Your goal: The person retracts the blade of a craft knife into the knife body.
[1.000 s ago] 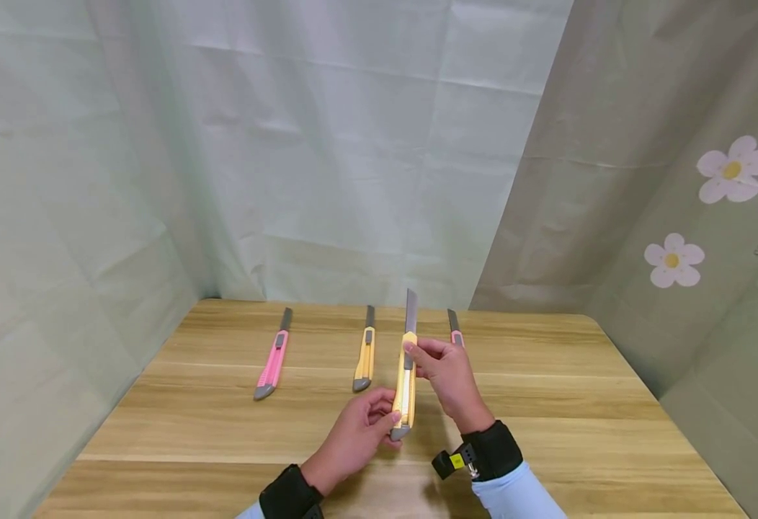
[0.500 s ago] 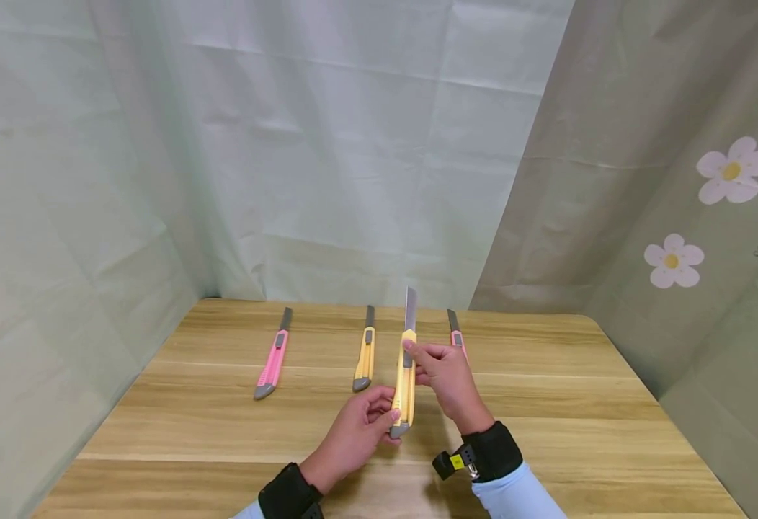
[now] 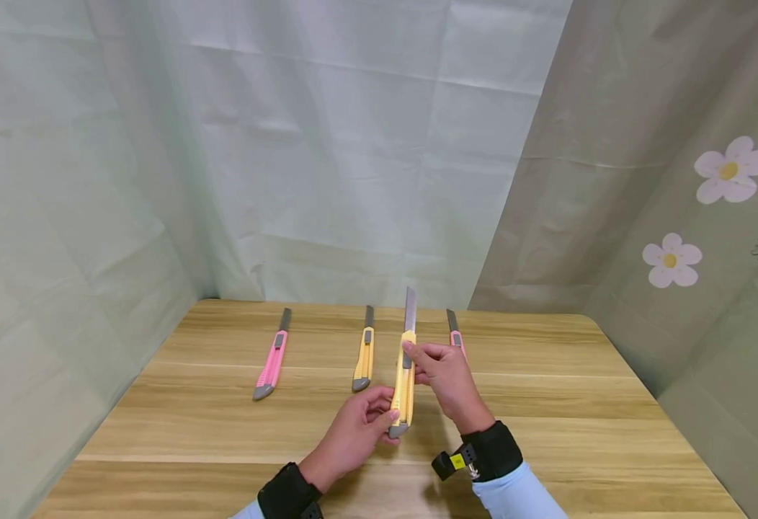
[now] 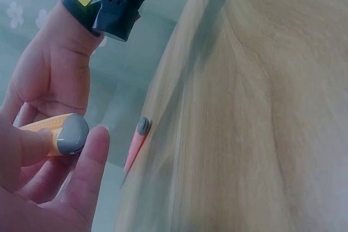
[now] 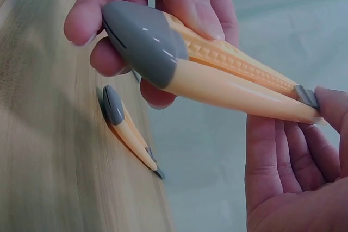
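Note:
A yellow utility knife (image 3: pixel 403 389) is held up over the table, grey end cap toward me and grey blade out at the far end. Its cap end is pinched between thumb and fingers of my left hand (image 3: pixel 353 432). Higher up, my right hand (image 3: pixel 450 375) grips the body near the blade. In the right wrist view my right thumb (image 5: pixel 333 106) lies at the grey slider (image 5: pixel 307 96), with fingers behind the body. The left wrist view shows the grey end cap (image 4: pixel 73 134) between my left thumb and fingers.
On the wooden table (image 3: pixel 191 432) lie a pink utility knife (image 3: pixel 272 364) at left, another yellow one (image 3: pixel 364 357) in the middle, and a pink one (image 3: pixel 457 339) partly hidden behind my right hand. All have blades out toward the back. Pale curtains (image 3: pixel 353 144) hang behind the table.
The held knife has tipped slightly, and the bright glare along its slot has gone. Both hands keep nearly the same place and grip.

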Motion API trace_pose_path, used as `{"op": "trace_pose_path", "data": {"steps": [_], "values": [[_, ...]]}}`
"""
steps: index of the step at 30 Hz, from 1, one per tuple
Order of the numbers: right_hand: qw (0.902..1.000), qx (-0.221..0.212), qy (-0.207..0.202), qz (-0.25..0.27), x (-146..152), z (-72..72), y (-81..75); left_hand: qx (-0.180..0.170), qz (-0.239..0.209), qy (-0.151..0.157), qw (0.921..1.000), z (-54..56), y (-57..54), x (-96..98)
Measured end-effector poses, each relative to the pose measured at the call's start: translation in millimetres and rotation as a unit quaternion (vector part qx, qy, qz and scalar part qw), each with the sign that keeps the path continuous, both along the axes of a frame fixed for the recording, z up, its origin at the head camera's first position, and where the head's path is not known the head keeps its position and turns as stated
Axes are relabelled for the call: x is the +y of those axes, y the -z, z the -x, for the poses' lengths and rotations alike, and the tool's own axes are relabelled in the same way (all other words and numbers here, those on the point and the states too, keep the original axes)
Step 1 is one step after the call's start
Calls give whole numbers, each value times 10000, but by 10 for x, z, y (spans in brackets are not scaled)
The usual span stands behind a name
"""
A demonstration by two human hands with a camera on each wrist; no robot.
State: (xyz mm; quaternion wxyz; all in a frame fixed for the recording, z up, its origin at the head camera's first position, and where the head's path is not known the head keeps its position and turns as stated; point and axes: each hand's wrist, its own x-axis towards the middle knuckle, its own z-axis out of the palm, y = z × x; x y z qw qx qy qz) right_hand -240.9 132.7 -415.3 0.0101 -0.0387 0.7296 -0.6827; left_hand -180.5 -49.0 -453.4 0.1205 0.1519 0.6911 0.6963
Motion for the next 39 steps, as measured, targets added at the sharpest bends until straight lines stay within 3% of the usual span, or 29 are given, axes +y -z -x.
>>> {"op": "trace_pose_path", "data": {"steps": [24,39], "values": [[9994,87,-188,-266,-3,-11,-4,-140,-37,-80,9999,8,-10,-18],[9987,-324,-344,-169,15,-1,3,25,83,-223,9997,42,-7,-22]]}}
